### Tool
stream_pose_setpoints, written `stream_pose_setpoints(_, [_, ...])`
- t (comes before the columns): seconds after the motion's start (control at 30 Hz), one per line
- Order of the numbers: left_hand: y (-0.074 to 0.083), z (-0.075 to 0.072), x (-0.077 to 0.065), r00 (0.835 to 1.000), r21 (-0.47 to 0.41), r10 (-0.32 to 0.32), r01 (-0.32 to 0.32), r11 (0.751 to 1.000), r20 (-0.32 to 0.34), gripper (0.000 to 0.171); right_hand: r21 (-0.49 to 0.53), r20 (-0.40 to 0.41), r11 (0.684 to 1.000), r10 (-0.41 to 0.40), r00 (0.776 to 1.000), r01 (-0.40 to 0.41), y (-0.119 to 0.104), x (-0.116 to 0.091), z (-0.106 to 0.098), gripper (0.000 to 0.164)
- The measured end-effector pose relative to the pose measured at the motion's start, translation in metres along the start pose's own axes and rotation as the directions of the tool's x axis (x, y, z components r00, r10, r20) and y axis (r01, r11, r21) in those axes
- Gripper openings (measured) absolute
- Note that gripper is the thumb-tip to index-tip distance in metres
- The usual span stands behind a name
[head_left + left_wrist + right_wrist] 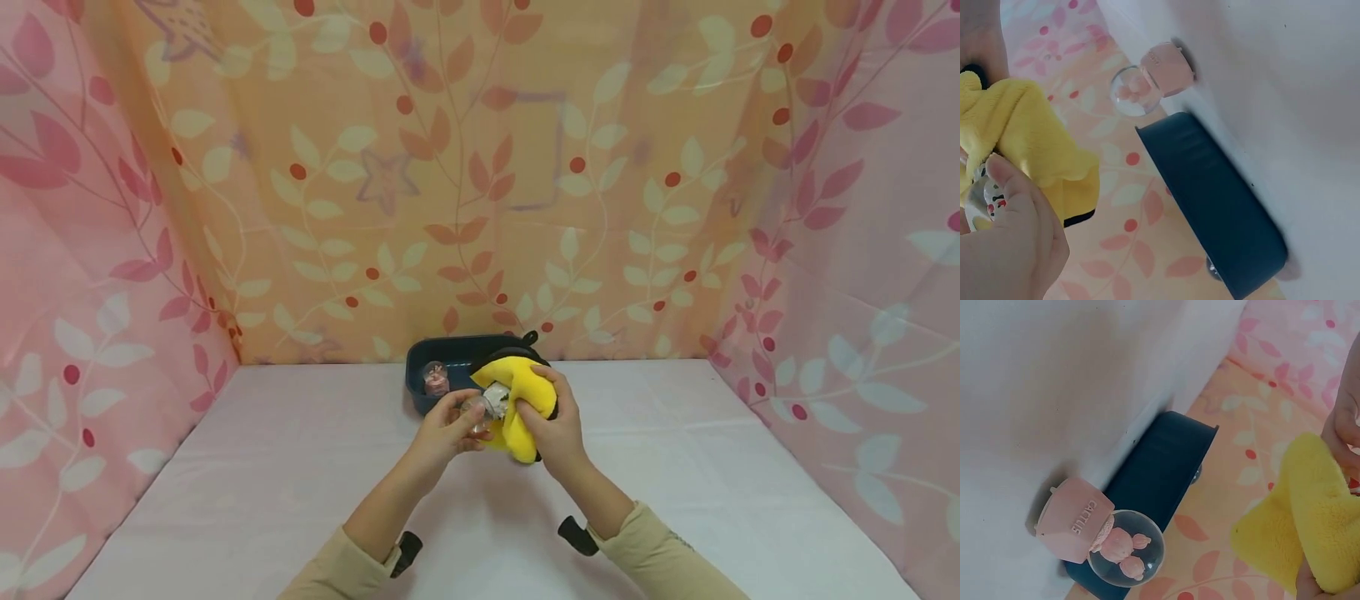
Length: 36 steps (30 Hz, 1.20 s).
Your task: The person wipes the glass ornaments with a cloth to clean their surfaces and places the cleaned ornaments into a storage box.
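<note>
White table (247, 467) stood among leafy curtains (480, 183). Left hand (442, 435) held a clear globe (496, 402), right hand (561, 427) a fluffy yellow cloth (527, 390).

Yellow cloth (522, 385) against clear globe (493, 403)

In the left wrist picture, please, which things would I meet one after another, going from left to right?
Yellow fleece cloth → pink cactus ornament with clear dome → dark blue tray.
</note>
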<state>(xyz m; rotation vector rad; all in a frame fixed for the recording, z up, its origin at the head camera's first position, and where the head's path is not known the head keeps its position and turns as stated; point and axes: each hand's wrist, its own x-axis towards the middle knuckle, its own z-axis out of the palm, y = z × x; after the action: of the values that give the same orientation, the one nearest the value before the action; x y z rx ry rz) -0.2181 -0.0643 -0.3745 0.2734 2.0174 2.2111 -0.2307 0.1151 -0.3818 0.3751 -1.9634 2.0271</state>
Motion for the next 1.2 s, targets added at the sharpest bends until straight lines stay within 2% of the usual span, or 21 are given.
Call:
stream_pose_setpoints(0.13, [0.0,-0.002,0.0,0.999,0.018,0.028,-0.027,0.999,-0.022,0.042,0.079,-0.026,0.993,0.091,0.996,-0.089,-0.001,0.004,-0.005,0.051])
stream_pose_setpoints(0.23, [0.001,-0.003,-0.001,0.998,0.051,0.051,-0.048,0.998,-0.047,0.041,0.147,-0.029,0.983,0.119,0.992,-0.114,-0.002,0.006,-0.01,0.052])
stream_pose_setpoints(0.4, [0.002,-0.004,-0.001,0.994,0.077,0.084,-0.079,0.994,-0.068,0.041,0.183,0.03,0.982,0.046,0.998,-0.051,-0.008,0.007,-0.011,0.054])
stream_pose_setpoints(0.5, [0.003,-0.004,-0.001,0.992,0.094,0.093,-0.086,0.992,-0.082,0.04,0.161,0.088,0.987,-0.028,0.996,0.013,-0.009,0.007,-0.009,0.056])
stream_pose_setpoints(0.6, [0.005,-0.003,-0.002,0.991,0.144,0.102,-0.088,0.986,-0.088,0.04,0.088,0.157,0.994,-0.075,0.985,0.062,-0.008,0.006,-0.008,0.059])
stream_pose_setpoints(0.7, [0.005,-0.002,-0.003,0.991,0.209,0.112,-0.095,0.973,-0.074,0.04,-0.006,0.225,0.996,-0.089,0.97,0.093,-0.006,0.004,-0.007,0.061])
stream_pose_setpoints(0.8, [0.004,-0.001,-0.005,0.99,0.265,0.13,-0.112,0.958,-0.053,0.041,-0.049,0.263,0.994,-0.077,0.962,0.093,-0.004,0.004,-0.005,0.061])
stream_pose_setpoints(0.87, [0.004,0.0,-0.005,0.989,0.268,0.138,-0.119,0.956,-0.051,0.046,-0.057,0.258,0.995,-0.064,0.964,0.081,-0.003,0.004,-0.003,0.062])
stream_pose_setpoints(0.97, [0.002,0.002,-0.005,0.99,0.233,0.116,-0.094,0.968,-0.083,0.055,-0.063,0.22,0.995,-0.059,0.974,0.074,-0.001,0.003,-0.002,0.06])
stream_pose_setpoints(1.1, [0.001,0.003,-0.005,0.99,0.209,0.08,-0.053,0.976,-0.12,0.058,-0.089,0.16,0.989,-0.099,0.982,0.114,-0.001,0.0,0.0,0.058])
stream_pose_setpoints(1.2, [0.0,0.004,-0.003,0.994,0.201,0.072,-0.054,0.978,-0.087,0.059,-0.108,0.124,0.983,-0.134,0.983,0.147,-0.001,-0.001,0.0,0.057])
